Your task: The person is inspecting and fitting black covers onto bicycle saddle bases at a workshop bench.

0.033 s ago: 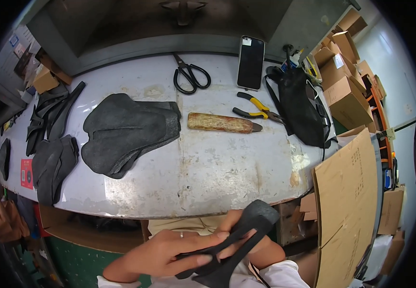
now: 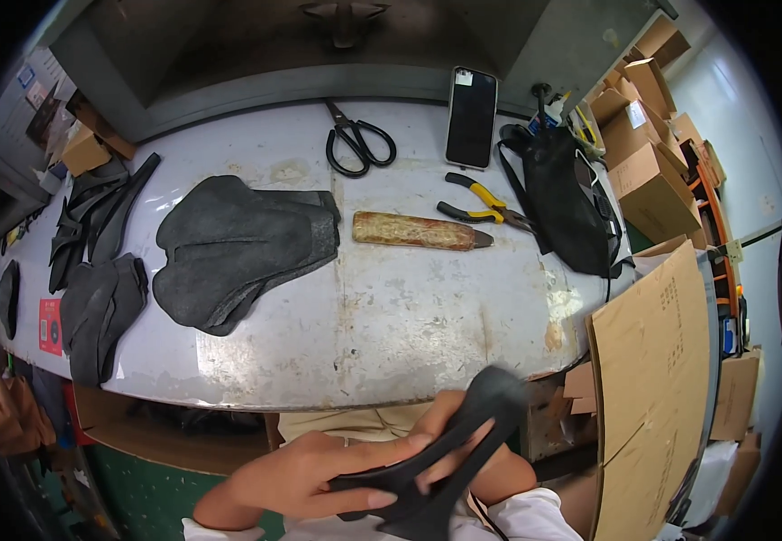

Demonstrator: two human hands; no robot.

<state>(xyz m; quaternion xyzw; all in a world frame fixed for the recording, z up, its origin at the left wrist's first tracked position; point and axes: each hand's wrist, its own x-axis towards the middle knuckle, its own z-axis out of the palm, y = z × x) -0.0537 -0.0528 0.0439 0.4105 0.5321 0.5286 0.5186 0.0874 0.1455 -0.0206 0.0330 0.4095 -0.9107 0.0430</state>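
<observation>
Scuffed grey workbench (image 2: 391,307) beyond, nothing shifted since a moment ago; left hand (image 2: 310,478) and right hand (image 2: 467,460) both clasped firmly around black curved piece (image 2: 492,397).

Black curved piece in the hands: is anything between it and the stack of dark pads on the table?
Nothing visible. The black curved piece, held by the left hand and right hand, sits below the table edge; bare surface lies between that edge and the dark pads.
</observation>
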